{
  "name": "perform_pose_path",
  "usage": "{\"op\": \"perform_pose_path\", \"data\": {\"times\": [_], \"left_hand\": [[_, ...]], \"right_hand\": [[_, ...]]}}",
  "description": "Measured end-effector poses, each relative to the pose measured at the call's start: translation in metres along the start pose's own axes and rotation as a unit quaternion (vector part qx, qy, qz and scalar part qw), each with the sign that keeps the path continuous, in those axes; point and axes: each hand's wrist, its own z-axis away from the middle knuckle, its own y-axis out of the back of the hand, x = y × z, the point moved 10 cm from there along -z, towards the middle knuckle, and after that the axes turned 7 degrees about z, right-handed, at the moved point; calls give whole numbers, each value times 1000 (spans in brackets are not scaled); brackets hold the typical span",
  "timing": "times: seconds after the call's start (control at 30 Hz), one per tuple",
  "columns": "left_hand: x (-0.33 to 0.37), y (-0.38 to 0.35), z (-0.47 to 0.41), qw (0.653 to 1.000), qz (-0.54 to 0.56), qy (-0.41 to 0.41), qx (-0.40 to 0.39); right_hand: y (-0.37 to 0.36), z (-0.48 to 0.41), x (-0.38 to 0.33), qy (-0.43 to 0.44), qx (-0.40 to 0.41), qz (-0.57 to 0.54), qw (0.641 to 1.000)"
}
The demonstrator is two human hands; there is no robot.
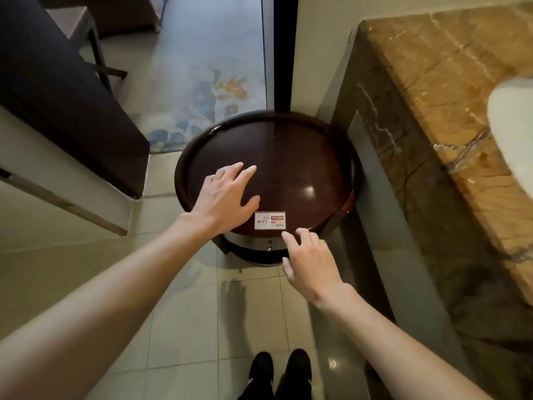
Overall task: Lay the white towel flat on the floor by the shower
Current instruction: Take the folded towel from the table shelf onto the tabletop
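Note:
No white towel and no shower are in view. My left hand [225, 194] hovers with fingers spread over the near left part of a round dark wooden table [302, 157]. My right hand [308, 261] is held in front of the table's near edge, fingers apart and slightly curled, holding nothing. A small white WiFi card [269, 220] lies on the table top between the two hands.
A marble counter [450, 90] with a white basin [513, 128] runs along the right. A dark door frame [284, 50] stands behind the table, with patterned carpet [199, 90] beyond. A dark panel [57, 90] is at left. Tiled floor [184, 327] and my black shoes [279, 370] are below.

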Motion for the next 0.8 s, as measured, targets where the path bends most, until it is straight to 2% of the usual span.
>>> {"op": "perform_pose_path", "data": {"times": [0.43,0.8], "left_hand": [[-76,-143,-25,1000,-19,-11,11],[-95,-186,-51,999,-2,-27,39]], "right_hand": [[-163,-55,-7,49,-33,54,997],[-215,-91,-9,44,-5,64,997]]}}
